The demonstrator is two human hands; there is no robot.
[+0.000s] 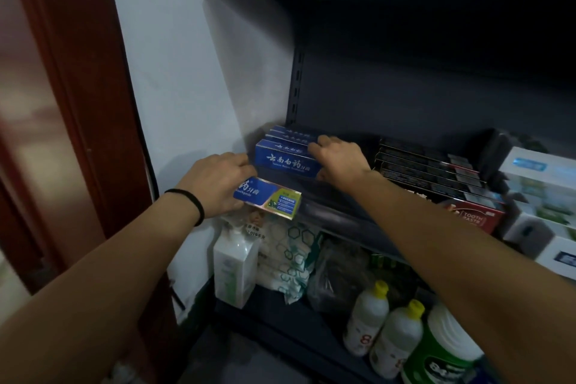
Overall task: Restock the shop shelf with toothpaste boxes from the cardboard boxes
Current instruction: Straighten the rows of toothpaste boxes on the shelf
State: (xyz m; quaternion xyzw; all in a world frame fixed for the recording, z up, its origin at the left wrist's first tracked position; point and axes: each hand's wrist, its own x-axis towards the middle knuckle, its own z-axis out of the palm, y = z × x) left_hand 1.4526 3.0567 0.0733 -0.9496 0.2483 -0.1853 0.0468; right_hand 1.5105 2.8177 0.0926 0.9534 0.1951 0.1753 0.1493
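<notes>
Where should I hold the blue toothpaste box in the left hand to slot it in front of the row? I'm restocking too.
Pinch the blue toothpaste box at its left end, from the left, as the left hand does; that leaves its long face free.

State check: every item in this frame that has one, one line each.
left hand: grips a blue toothpaste box, held in front of the shelf edge
right hand: fingers on the blue box row
blue box row: standing on edge at the shelf's left end
black boxes: standing in a row
yellow-capped bottles: upright, caps on
</notes>
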